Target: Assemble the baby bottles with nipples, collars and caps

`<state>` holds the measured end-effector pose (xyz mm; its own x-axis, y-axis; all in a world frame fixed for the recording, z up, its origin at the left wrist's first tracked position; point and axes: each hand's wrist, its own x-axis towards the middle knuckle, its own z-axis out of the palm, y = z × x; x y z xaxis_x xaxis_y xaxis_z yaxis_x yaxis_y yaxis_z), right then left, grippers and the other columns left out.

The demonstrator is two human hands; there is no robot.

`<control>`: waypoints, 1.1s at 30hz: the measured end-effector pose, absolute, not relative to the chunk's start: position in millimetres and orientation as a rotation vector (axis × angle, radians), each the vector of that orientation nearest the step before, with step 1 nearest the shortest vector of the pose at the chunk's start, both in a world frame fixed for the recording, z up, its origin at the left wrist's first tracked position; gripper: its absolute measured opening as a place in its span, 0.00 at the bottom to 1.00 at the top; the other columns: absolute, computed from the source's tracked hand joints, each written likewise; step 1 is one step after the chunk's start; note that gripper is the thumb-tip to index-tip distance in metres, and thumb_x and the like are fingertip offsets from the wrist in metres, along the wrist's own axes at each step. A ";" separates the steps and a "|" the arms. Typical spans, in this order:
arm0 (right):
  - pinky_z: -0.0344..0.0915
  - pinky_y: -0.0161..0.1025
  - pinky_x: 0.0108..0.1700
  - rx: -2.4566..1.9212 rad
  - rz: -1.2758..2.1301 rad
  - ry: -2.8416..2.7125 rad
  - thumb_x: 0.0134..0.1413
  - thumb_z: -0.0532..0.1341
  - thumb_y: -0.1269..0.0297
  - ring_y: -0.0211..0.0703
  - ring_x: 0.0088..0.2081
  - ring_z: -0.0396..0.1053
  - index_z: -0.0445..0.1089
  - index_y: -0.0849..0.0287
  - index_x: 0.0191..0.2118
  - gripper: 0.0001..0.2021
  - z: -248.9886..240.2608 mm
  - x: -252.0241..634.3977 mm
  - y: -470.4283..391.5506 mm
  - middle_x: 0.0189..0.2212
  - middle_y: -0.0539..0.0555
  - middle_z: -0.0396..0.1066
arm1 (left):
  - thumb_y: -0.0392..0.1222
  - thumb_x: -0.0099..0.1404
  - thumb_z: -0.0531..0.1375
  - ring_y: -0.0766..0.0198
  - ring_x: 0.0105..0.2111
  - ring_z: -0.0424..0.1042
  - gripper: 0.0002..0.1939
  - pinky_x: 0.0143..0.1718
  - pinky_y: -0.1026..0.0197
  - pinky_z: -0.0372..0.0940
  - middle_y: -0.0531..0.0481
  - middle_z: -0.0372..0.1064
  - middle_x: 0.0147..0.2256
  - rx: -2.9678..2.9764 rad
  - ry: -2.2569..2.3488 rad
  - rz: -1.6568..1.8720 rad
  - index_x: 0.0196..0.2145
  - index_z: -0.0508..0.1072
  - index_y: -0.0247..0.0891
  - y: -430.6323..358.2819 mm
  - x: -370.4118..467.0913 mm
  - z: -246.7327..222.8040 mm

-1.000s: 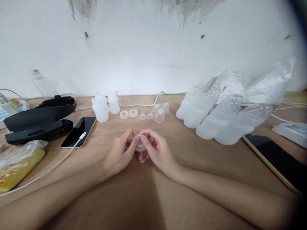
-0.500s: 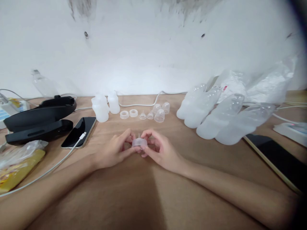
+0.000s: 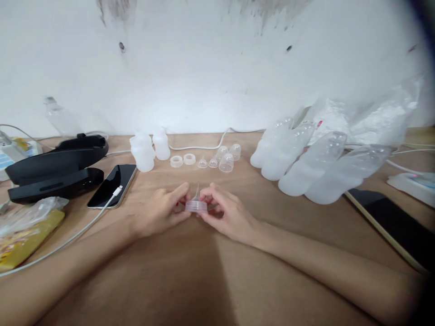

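Between my two hands is a translucent bottle collar ring (image 3: pixel 196 207) with a clear silicone nipple (image 3: pixel 196 194) rising through its top. My left hand (image 3: pixel 166 206) pinches the ring from the left, and my right hand (image 3: pixel 226 208) grips its right side. Part of the nipple's base is hidden by the ring and fingers. Beyond my hands lie two loose collar rings (image 3: pixel 176 161), two nipples (image 3: pixel 202 162) and three clear dome caps (image 3: pixel 226 163). Small frosted bottles (image 3: pixel 144 154) stand behind on the left.
On the right, several capped frosted bottles (image 3: pixel 326 176) lie beside a dark phone or tablet (image 3: pixel 387 226). To the left are a phone (image 3: pixel 113 185) with a white cable, a black device (image 3: pixel 57 163) and a yellow packet (image 3: pixel 30 235). A white wall (image 3: pixel 204 68) bounds the table's back.
The nipple stands taller above the ring than before. The ring now shows a more level side face, and my fingertips have shifted outward along it.
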<state>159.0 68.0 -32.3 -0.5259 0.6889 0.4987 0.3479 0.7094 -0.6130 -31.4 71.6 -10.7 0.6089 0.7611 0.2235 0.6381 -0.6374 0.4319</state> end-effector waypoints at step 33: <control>0.63 0.27 0.17 -0.900 0.997 -1.770 0.55 0.52 0.66 0.29 0.17 0.62 0.57 0.58 0.32 0.03 -29.1 148.2 60.0 0.22 0.45 0.59 | 0.42 0.64 0.47 0.72 0.17 0.60 0.10 0.18 0.70 0.53 0.58 0.60 0.19 2.288 1.280 0.846 0.28 0.63 0.37 56.5 -10.4 -12.4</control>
